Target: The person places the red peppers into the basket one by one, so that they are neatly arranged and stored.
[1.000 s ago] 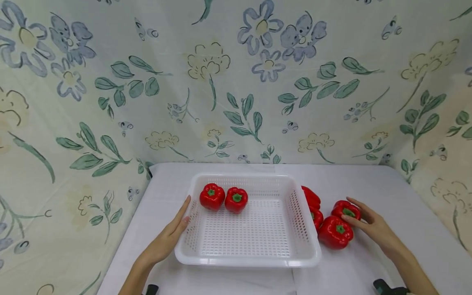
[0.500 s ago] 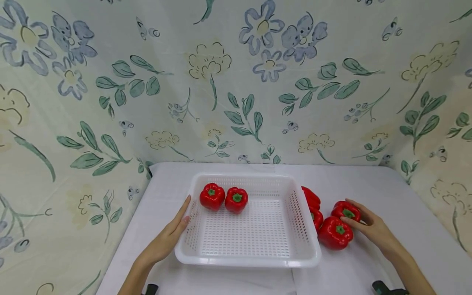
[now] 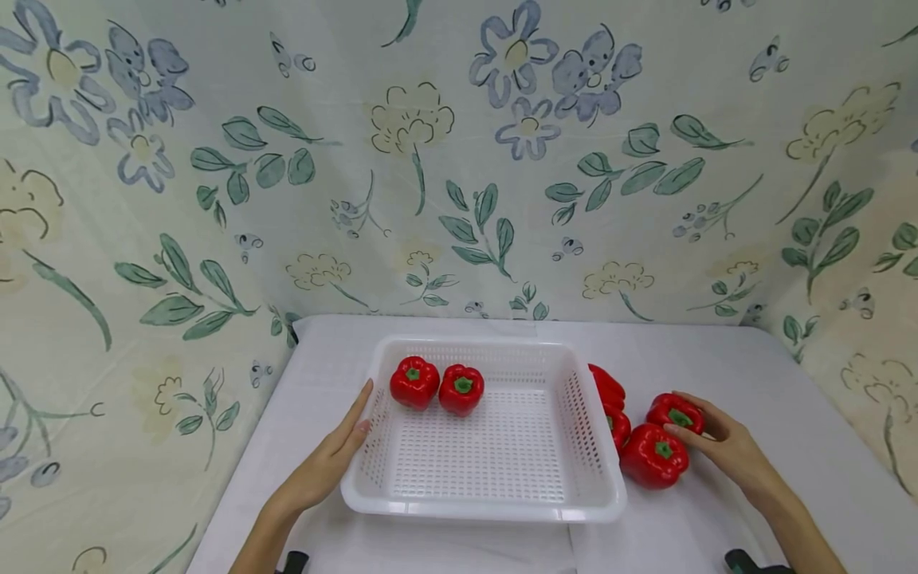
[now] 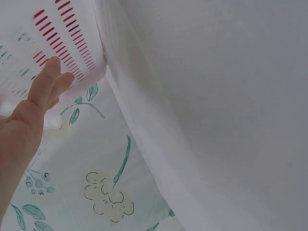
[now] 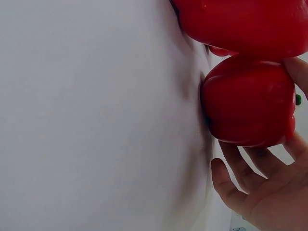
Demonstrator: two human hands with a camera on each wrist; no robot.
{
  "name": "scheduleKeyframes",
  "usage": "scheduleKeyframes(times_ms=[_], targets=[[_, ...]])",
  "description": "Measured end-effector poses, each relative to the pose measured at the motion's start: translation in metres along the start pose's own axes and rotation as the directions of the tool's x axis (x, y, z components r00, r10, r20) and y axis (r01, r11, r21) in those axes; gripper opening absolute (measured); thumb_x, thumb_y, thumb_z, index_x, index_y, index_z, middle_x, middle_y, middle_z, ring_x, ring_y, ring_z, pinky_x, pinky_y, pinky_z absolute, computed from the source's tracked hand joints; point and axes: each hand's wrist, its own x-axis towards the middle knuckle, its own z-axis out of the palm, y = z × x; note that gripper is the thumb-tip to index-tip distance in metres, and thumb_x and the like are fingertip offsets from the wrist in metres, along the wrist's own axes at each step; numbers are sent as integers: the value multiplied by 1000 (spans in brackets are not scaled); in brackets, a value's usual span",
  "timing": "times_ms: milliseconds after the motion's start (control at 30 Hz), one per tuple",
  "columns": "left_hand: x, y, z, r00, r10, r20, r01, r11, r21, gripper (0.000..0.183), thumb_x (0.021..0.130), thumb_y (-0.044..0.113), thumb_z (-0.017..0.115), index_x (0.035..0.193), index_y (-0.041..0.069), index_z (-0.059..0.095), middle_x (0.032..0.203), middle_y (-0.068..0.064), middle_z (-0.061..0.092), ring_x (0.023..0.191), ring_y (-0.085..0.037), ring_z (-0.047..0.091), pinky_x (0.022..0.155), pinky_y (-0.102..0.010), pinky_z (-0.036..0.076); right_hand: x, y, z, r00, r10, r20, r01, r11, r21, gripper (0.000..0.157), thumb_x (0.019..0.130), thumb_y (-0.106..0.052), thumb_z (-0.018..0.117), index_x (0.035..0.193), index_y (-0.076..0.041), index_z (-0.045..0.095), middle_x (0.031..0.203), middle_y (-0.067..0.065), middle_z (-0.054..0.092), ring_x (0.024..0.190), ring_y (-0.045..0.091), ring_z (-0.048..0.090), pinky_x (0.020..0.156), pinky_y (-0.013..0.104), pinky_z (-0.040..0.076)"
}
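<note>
A white perforated plastic basket (image 3: pixel 476 510) stands on the table, with two red bell peppers, one on the left (image 3: pixel 414 383) and one beside it (image 3: pixel 461 390), near its back left. Along the basket's left wall lies my left hand (image 3: pixel 323 462), fingers extended against the outside. My right hand (image 3: pixel 731 446) grips a red bell pepper (image 5: pixel 248 103) right of the basket, thumb on one side and fingers on the other. Just in front sits another bell pepper (image 3: pixel 654 456), close against the gripped one. In the left wrist view, red shows through the slots of the basket wall (image 4: pixel 91 53).
Between the basket's right wall and the gripped pepper are further red peppers, one behind (image 3: pixel 606 388) and one partly hidden (image 3: pixel 617 426). A white cloth covers the table (image 3: pixel 789 399). Floral fabric (image 3: pixel 459 159) hangs behind and at both sides.
My right thumb and fingers have closed slightly around the pepper, which stays in its place. The left hand and the basket hold still; the head view shifts a little.
</note>
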Motion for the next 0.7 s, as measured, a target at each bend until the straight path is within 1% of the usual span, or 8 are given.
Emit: scheduleKeyframes(times_ms=[100,300,433,700], targets=[[0,0,0,1000,-5,-4,5,1000,-6,60,114,32,33,168,30,7,176,-8,6,159,-44,13,120,-65,25,1,0,-1,1000,0,-3,0,1000,-1,92,98,-53,65,164,-7,22,162,33,28,142,58,29,101,70,52],[0,0,0,1000,-23,3,24,1000,-21,60,114,32,33,168,32,6,176,-5,6,159,-41,13,121,-64,24,2,3,-1,999,32,-8,-32,999,3,97,96,-53,68,165,-6,21,163,34,25,143,59,27,102,70,51],[0,0,1,1000,-23,2,23,1000,-13,61,114,31,33,168,31,6,176,-7,7,159,-43,14,120,-64,27,3,2,-2,999,37,-13,-37,999,3,99,95,-54,69,165,-6,19,163,35,24,143,59,25,102,70,52],[0,1,1,1000,-27,-1,27,1000,-11,61,114,31,34,168,30,6,176,-7,7,158,-42,15,119,-63,27,4,-6,-9,998,-30,-57,29,999,-15,97,94,-52,72,165,-7,22,163,33,27,142,58,27,97,70,54]])
